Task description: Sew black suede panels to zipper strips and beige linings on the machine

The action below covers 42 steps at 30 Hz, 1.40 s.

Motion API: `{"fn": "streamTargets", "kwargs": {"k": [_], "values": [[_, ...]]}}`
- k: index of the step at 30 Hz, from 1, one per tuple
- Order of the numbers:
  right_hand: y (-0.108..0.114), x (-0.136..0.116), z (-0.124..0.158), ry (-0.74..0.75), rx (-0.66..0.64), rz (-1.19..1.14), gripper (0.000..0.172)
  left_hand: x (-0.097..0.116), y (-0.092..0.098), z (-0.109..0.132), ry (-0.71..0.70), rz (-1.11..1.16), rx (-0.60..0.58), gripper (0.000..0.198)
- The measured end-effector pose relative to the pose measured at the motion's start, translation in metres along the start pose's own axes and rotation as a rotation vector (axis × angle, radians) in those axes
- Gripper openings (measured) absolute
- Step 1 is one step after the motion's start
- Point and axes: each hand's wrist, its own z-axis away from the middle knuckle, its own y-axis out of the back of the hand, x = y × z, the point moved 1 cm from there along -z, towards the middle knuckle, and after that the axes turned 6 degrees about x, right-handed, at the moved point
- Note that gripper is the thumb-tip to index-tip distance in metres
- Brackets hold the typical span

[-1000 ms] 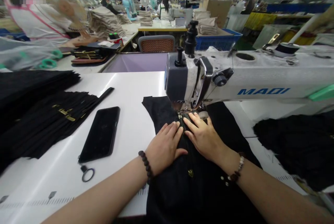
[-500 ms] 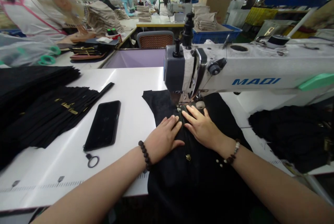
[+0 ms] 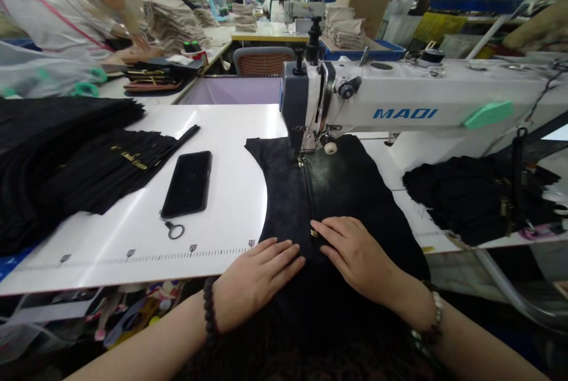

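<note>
A black fabric panel (image 3: 284, 183) lies under the head of a white sewing machine (image 3: 403, 94) and hangs over the table's front edge. Down its middle runs a zipper (image 3: 307, 186) with a brass pull near its lower end. My left hand (image 3: 261, 277) rests flat on the fabric left of the zipper, fingers stretched out. On the right, my right hand (image 3: 357, 260) lies with spread fingers, its index fingertip touching the fabric beside the brass zipper pull (image 3: 313, 231). The upper end of the zipper sits by the presser foot (image 3: 306, 150).
Left of the fabric lies a black phone (image 3: 187, 184) with a ring strap. Stacked black pieces (image 3: 110, 168) with brass zipper parts cover the table's left. More black pieces (image 3: 474, 197) pile up at the right. A chair (image 3: 264, 63) stands behind the table.
Both hands have slid back toward me along the fabric, away from the presser foot. My right hand is now beside the lower zipper pull. The camera view has shifted slightly.
</note>
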Motion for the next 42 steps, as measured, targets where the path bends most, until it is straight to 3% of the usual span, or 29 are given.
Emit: {"fn": "streamTargets", "kwargs": {"k": [6, 11, 15, 22, 26, 28, 32, 33, 35, 38, 42], "values": [[0.009, 0.002, -0.015, -0.038, -0.073, -0.055, 0.022, 0.006, 0.016, -0.008, 0.023, 0.068, 0.246, 0.033], [0.016, 0.001, -0.021, -0.059, -0.164, -0.037, 0.021, 0.017, 0.035, -0.014, 0.039, -0.005, 0.317, 0.034], [0.02, -0.001, -0.022, -0.047, -0.172, -0.047, 0.013, 0.024, 0.044, -0.014, 0.061, -0.11, 0.303, 0.039], [0.005, -0.009, -0.012, -0.022, -0.032, 0.028, 0.01, 0.031, 0.04, -0.008, 0.059, -0.05, 0.199, 0.042], [0.001, -0.005, -0.003, 0.024, 0.036, 0.041, 0.024, 0.03, 0.033, -0.006, 0.057, 0.051, 0.164, 0.04], [0.007, -0.003, 0.008, 0.045, 0.009, -0.02, 0.026, 0.03, 0.031, -0.005, 0.083, 0.119, 0.18, 0.036], [0.018, -0.01, 0.034, 0.189, -0.241, -0.075, 0.091, 0.029, 0.031, -0.007, 0.176, 0.241, 0.213, 0.025], [0.016, -0.013, 0.039, 0.205, -0.274, -0.059, 0.098, 0.029, 0.032, -0.009, 0.201, 0.259, 0.211, 0.023], [0.01, -0.019, 0.043, 0.177, -0.252, -0.018, 0.089, 0.028, 0.033, -0.013, 0.236, 0.293, 0.219, 0.022], [0.003, -0.022, 0.036, 0.087, -0.107, -0.076, 0.055, 0.025, 0.041, -0.021, 0.281, 0.375, 0.306, 0.019], [0.014, -0.015, 0.016, -0.181, -0.053, -0.354, 0.031, 0.021, 0.061, -0.026, 0.437, 0.35, 0.636, 0.017]]}}
